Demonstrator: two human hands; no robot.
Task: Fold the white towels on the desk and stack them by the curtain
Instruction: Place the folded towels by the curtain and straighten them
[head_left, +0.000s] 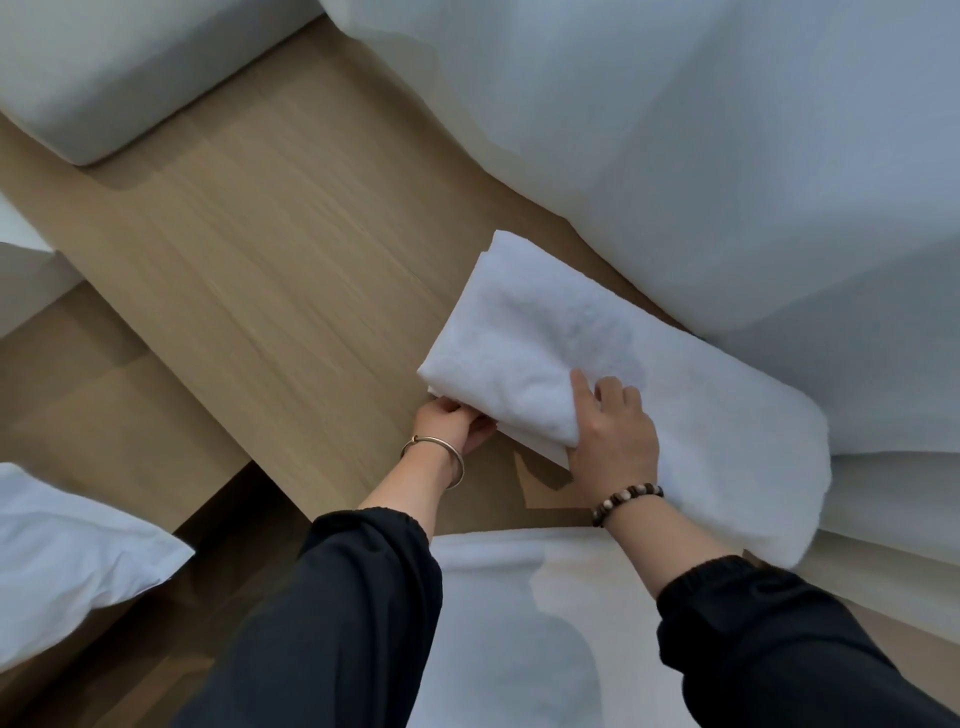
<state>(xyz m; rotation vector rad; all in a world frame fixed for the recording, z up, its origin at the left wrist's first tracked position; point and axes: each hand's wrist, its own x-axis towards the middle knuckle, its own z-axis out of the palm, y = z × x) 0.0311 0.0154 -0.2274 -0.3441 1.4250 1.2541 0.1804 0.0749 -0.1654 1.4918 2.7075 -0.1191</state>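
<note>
A folded white towel (545, 332) lies on the wooden desk (270, 249), close to the pale curtain (727, 156) at the right. It rests on a longer white towel (743, 457) stretching toward the lower right. My left hand (457, 423) grips the folded towel's near left corner, fingers curled under the edge. My right hand (613, 431) lies on top of the towel's near edge, forefinger stretched out, thumb tucked round the fold.
A white cushion (104, 78) sits at the desk's far left. A white pillow (67, 551) lies at the lower left. More white cloth (493, 623) spreads below my arms. Bare desk wood lies left of the towel.
</note>
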